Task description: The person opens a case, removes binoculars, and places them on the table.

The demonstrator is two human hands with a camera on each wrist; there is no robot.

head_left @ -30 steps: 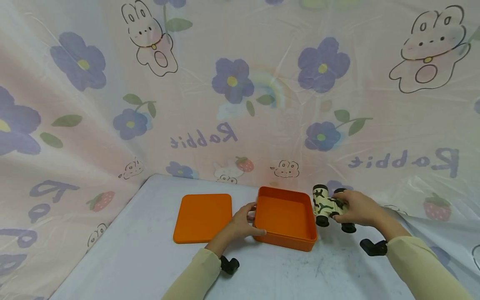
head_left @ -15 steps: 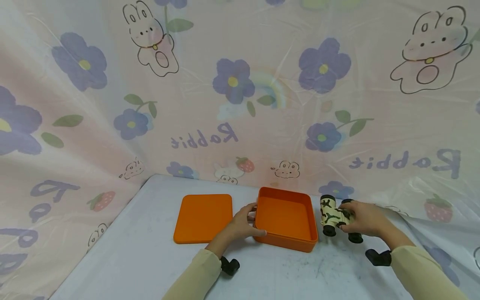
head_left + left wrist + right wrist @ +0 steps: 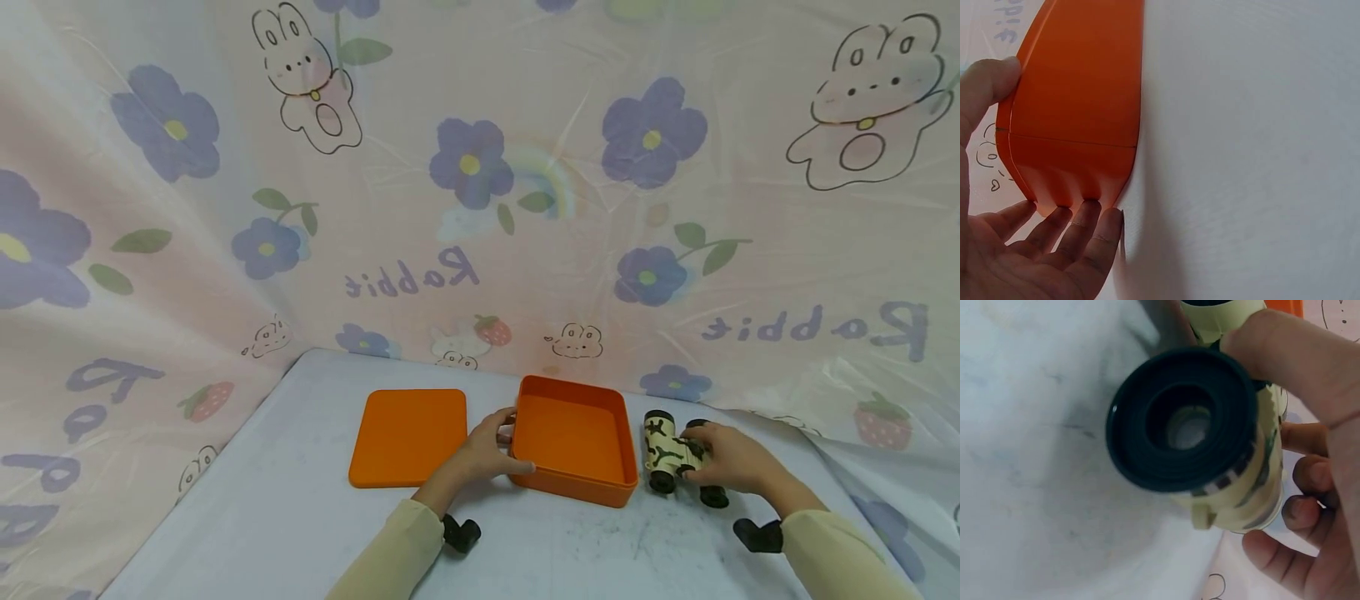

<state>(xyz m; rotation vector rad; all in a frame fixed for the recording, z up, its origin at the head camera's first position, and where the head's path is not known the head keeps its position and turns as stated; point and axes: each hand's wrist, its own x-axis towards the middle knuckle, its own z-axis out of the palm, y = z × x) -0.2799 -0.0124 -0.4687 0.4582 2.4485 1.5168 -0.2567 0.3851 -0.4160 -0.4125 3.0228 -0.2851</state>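
Camouflage-patterned toy binoculars (image 3: 663, 452) with black ends are at the right of the table, low over or on its surface; I cannot tell which. My right hand (image 3: 738, 461) grips their right barrel, thumb near the bridge, as the right wrist view shows with one black eyepiece (image 3: 1182, 419) facing the camera. An open orange box (image 3: 573, 429) stands left of the binoculars with nothing inside. My left hand (image 3: 483, 450) holds its near left corner, thumb at the rim and fingertips (image 3: 1088, 209) against the side wall.
A flat orange lid (image 3: 408, 437) lies on the white table (image 3: 247, 500) left of the box. A patterned curtain (image 3: 480, 317) hangs behind the table and along its left side. Black wrist mounts (image 3: 757, 535) jut from both sleeves.
My right hand has brought the binoculars down and toward me, slightly right, away from the box's side. The left hand and box hold their place.
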